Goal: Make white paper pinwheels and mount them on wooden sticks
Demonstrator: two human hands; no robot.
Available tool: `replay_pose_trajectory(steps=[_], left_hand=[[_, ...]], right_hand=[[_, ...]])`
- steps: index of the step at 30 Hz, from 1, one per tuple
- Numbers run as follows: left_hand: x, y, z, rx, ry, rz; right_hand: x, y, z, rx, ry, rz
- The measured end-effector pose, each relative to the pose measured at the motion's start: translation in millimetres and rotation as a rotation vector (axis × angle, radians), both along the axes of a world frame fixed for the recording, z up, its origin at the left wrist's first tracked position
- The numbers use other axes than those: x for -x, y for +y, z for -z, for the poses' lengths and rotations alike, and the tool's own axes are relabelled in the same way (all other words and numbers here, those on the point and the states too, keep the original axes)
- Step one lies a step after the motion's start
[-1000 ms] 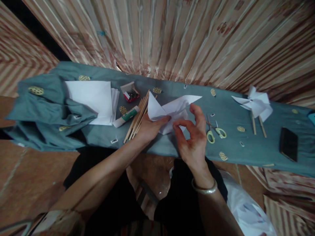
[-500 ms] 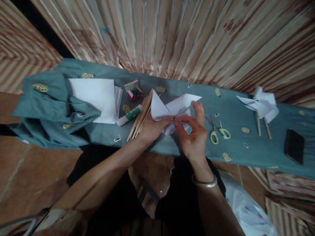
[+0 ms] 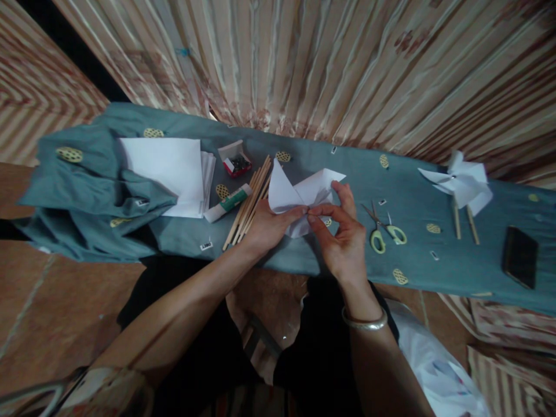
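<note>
Between my hands is a white paper pinwheel [image 3: 282, 188], its corners bent up into blades. My left hand [image 3: 269, 226] is closed on its near left side, thumb pressed at the middle. My right hand [image 3: 341, 237] pinches at the centre with thumb and forefinger, while its other fingers touch the right blade. Whatever lies between the fingertips is too small to make out. Several wooden sticks [image 3: 245, 211] lie just left of my left hand. To the right of my right hand rest scissors [image 3: 381, 229] with green handles.
On the cloth-covered table [image 3: 417, 260] are a white paper stack [image 3: 169, 174], a glue stick [image 3: 228, 204] and an opened small box [image 3: 237, 162] of dark pieces. Farther right lie a pinwheel [image 3: 467, 179] with two sticks and a phone [image 3: 520, 256]. A curtain [image 3: 295, 69] hangs behind.
The right blade of the paper has drawn in slightly to the left, along with the outer fingers of my right hand. Both hands keep their hold at the centre.
</note>
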State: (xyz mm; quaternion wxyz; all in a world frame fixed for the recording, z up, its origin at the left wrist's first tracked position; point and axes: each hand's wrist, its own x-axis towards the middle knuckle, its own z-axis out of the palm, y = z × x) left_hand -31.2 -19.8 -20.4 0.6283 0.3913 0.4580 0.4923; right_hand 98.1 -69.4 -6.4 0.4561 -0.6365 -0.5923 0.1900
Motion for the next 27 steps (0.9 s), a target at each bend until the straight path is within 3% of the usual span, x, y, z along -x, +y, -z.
replay_pose_trajectory(steps=[9, 27], left_hand=[[0.5, -0.7, -6.2, 0.004, 0.024, 0.004], [1.0, -0.4, 0.6, -0.014, -0.061, 0.04]], right_hand=[[-1.9, 0.7, 3.4, 0.015, 0.086, -0.005], [-5.9, 0.0, 3.5, 0.037, 0.1, 0.009]])
